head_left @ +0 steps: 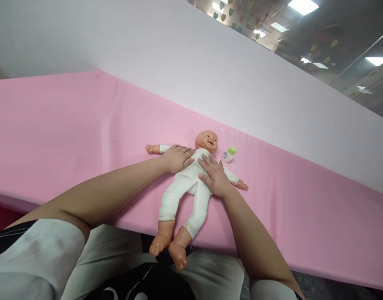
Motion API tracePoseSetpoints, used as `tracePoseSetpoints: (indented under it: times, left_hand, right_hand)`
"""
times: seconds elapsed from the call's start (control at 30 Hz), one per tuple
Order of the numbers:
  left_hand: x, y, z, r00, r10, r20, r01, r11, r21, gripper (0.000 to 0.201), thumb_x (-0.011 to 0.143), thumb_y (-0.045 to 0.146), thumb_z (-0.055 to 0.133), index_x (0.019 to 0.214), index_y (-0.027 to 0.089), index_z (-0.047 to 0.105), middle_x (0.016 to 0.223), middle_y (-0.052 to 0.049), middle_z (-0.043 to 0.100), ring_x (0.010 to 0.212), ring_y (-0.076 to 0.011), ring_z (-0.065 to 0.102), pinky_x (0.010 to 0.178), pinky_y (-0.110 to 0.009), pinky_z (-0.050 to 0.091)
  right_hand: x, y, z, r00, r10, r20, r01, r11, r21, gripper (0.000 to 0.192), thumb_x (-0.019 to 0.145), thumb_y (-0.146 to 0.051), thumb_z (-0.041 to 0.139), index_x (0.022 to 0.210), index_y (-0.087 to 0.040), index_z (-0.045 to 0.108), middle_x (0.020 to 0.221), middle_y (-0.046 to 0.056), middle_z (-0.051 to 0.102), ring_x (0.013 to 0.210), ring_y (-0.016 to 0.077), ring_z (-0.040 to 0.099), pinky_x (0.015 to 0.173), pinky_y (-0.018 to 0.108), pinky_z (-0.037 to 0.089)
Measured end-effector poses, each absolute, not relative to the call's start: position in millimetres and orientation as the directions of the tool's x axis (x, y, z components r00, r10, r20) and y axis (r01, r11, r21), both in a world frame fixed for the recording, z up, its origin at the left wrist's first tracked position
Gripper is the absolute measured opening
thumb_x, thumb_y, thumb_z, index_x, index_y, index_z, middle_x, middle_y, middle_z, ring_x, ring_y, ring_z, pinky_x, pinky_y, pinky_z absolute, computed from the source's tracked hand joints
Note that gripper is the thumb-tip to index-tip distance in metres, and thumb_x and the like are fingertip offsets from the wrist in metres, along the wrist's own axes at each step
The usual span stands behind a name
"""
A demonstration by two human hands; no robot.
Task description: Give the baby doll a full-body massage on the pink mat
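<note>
A baby doll (183, 196) in a white suit lies on its back on a pink-covered table (69, 133), head toward the wall, feet hanging over the near edge. My left hand (177, 158) rests flat on the doll's upper arm and shoulder. Flat on the doll's chest and side lies my right hand (214, 175). Both hands touch the white suit with fingers spread; neither grips it. A small white bottle with a green cap (229, 154) lies on the pink cloth just right of the doll's head.
A pale wall panel (210, 71) rises behind the table. Ceiling lights and hanging heart shapes show at the top right. My lap and white sleeves are below the table's near edge.
</note>
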State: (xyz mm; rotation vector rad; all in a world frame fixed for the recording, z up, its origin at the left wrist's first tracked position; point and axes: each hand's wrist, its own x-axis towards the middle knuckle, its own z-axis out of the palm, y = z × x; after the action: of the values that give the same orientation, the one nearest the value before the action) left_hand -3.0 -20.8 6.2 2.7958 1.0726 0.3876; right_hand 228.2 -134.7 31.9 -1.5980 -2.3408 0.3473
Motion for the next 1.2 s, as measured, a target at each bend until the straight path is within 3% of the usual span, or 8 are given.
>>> tracePoseSetpoints:
  times: [0.07, 0.2, 0.4, 0.5, 0.63, 0.77, 0.97, 1.2]
  left_hand:
    - [-2.4, -21.2, 7.4, 0.708, 0.679, 0.193, 0.645, -0.733, 0.216, 0.069, 0.109, 0.057, 0.022, 0.161, 0.018, 0.045, 0.16, -0.015, 0.055, 0.149, -0.0332, 0.05, 0.125, -0.055, 0.029]
    - [-1.5, -21.6, 6.4, 0.69, 0.689, 0.221, 0.647, -0.725, 0.238, 0.067, 0.109, 0.056, 0.024, 0.16, 0.019, 0.048, 0.159, -0.014, 0.057, 0.148, -0.0331, 0.051, 0.126, -0.055, 0.029]
    - [1.1, -35.8, 14.9, 0.708, 0.644, 0.29, 0.595, -0.765, 0.247, 0.057, 0.109, 0.045, 0.03, 0.148, 0.016, 0.06, 0.152, -0.015, 0.063, 0.142, -0.0312, 0.056, 0.127, -0.056, 0.029]
    - [3.2, -56.9, 26.1, 0.761, 0.529, 0.376, 0.446, -0.847, 0.289, 0.053, 0.108, 0.045, 0.036, 0.142, 0.018, 0.066, 0.153, -0.014, 0.062, 0.144, -0.0316, 0.055, 0.128, -0.055, 0.029]
    - [5.3, -93.9, 40.8, 0.895, 0.184, 0.407, -0.013, -0.9, 0.435, 0.05, 0.105, 0.049, 0.045, 0.143, 0.024, 0.067, 0.146, -0.009, 0.069, 0.137, -0.0271, 0.062, 0.126, -0.043, 0.038]
    - [7.7, -112.3, 42.5, 0.948, 0.039, 0.315, -0.117, -0.881, 0.459, 0.051, 0.105, 0.049, 0.047, 0.149, 0.027, 0.063, 0.148, -0.007, 0.068, 0.148, -0.0266, 0.054, 0.134, -0.045, 0.024]
    - [13.7, -79.5, 29.3, 0.96, 0.19, 0.204, 0.103, -0.921, 0.376, 0.08, 0.099, 0.067, 0.051, 0.168, 0.03, 0.037, 0.175, -0.005, 0.03, 0.166, -0.0315, 0.02, 0.136, -0.052, 0.006]
    - [8.9, -32.4, 18.1, 0.867, 0.459, 0.192, 0.388, -0.865, 0.319, 0.082, 0.105, 0.069, 0.033, 0.172, 0.022, 0.025, 0.178, -0.01, 0.021, 0.166, -0.0324, 0.019, 0.133, -0.054, 0.013]
  right_hand:
    - [241.0, -125.4, 26.1, -0.231, 0.967, 0.103, 0.893, 0.253, -0.371, 0.063, 0.108, -0.058, 0.039, 0.166, -0.033, 0.037, 0.179, 0.005, 0.022, 0.167, 0.0342, 0.015, 0.129, 0.074, 0.007]
    - [255.8, -118.3, 21.2, -0.031, 0.993, 0.112, 0.927, 0.071, -0.369, 0.057, 0.11, -0.042, 0.033, 0.164, -0.027, 0.04, 0.166, 0.009, 0.049, 0.158, 0.0328, 0.039, 0.131, 0.066, 0.019]
    - [252.4, -125.2, 27.9, -0.004, 0.993, 0.115, 0.945, 0.042, -0.323, 0.06, 0.099, -0.019, 0.039, 0.158, -0.029, 0.05, 0.147, 0.007, 0.067, 0.133, 0.0299, 0.063, 0.116, 0.048, 0.047]
    - [251.4, -126.3, 28.0, -0.024, 0.992, 0.127, 0.944, 0.064, -0.323, 0.07, 0.089, -0.01, 0.043, 0.155, -0.03, 0.052, 0.142, 0.005, 0.07, 0.128, 0.029, 0.065, 0.11, 0.044, 0.051]
    - [252.4, -125.1, 25.8, -0.024, 0.991, 0.131, 0.945, 0.065, -0.321, 0.069, 0.085, -0.009, 0.044, 0.151, -0.028, 0.056, 0.133, 0.006, 0.074, 0.12, 0.0281, 0.068, 0.106, 0.041, 0.053]
    - [251.8, -124.9, 25.5, -0.01, 0.99, 0.142, 0.95, 0.053, -0.308, 0.071, 0.084, -0.01, 0.045, 0.153, -0.025, 0.054, 0.133, 0.008, 0.074, 0.121, 0.0286, 0.067, 0.107, 0.041, 0.052]
    - [248.7, -126.1, 27.5, -0.03, 0.99, 0.138, 0.938, 0.076, -0.339, 0.066, 0.086, -0.013, 0.047, 0.15, -0.025, 0.056, 0.131, 0.008, 0.075, 0.118, 0.0276, 0.068, 0.108, 0.04, 0.052]
    - [246.7, -126.0, 30.0, -0.031, 0.986, 0.161, 0.944, 0.082, -0.319, 0.068, 0.087, -0.01, 0.044, 0.152, -0.027, 0.055, 0.135, 0.007, 0.073, 0.122, 0.0282, 0.068, 0.11, 0.042, 0.052]
